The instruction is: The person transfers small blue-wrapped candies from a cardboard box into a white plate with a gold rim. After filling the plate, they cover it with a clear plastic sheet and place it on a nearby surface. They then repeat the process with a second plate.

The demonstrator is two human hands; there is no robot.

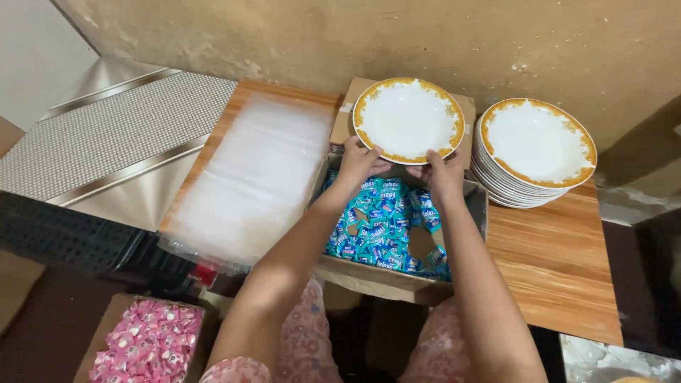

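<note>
A white plate with a gold patterned rim (408, 119) is held tilted above the back of a cardboard box (383, 278). My left hand (358, 163) grips its near-left edge and my right hand (445, 172) grips its near-right edge. The box below holds several small blue candy packets (379, 227). To the right, a stack of matching gold-rimmed plates (535, 145) stands on the wooden table (560, 276).
A pile of clear plastic bags (252, 181) lies on the table's left part. Lower left, another cardboard box holds pink candy packets (149, 342). A black crate (64, 237) and metal-trimmed panels (106, 135) sit left. A beige wall (425, 35) stands behind.
</note>
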